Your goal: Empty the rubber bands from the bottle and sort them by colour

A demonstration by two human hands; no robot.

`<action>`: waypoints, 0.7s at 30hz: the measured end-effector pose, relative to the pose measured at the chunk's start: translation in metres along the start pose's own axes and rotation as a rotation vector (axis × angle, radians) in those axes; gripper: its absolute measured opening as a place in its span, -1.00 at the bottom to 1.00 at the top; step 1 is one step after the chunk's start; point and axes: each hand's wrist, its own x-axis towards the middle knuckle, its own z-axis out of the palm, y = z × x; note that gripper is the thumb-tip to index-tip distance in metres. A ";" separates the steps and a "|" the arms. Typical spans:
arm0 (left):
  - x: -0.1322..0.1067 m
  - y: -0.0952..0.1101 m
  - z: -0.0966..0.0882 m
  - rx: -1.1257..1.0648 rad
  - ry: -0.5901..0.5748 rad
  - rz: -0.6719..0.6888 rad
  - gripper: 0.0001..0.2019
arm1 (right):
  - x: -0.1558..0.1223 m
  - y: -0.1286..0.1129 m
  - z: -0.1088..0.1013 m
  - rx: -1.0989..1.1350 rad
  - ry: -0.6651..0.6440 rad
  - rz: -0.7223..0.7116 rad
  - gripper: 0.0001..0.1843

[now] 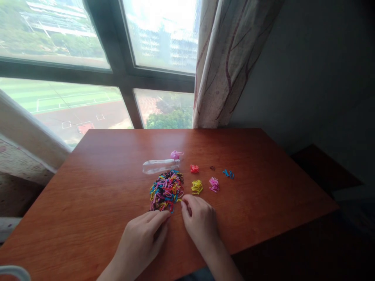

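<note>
A heap of mixed coloured small rubber bands [166, 189] lies in the middle of the wooden table [263, 187]. My left hand [143, 236] rests flat just below the heap, fingers stretched out and touching its near edge. My right hand [199, 220] sits beside it with fingers curled, fingertips at the heap's lower right edge; whether they pinch a band is unclear. Sorted little piles lie to the right: yellow [197, 187], pink [214, 184], red [194, 168], blue [227, 173] and a single dark band [212, 168].
A clear plastic bottle [159, 166] lies on its side behind the heap, with a pink cap [175, 154] next to it. A window and curtain [225, 62] stand behind the table. A white rim [13, 271] shows at the lower left corner.
</note>
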 end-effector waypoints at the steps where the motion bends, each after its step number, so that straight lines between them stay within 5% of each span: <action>1: 0.000 0.000 0.001 -0.003 -0.006 0.002 -0.80 | -0.001 0.000 -0.001 0.020 0.006 0.008 -0.86; 21: 0.002 0.002 -0.002 -0.070 -0.025 -0.117 -0.81 | 0.001 0.039 -0.017 0.094 0.181 0.138 -0.78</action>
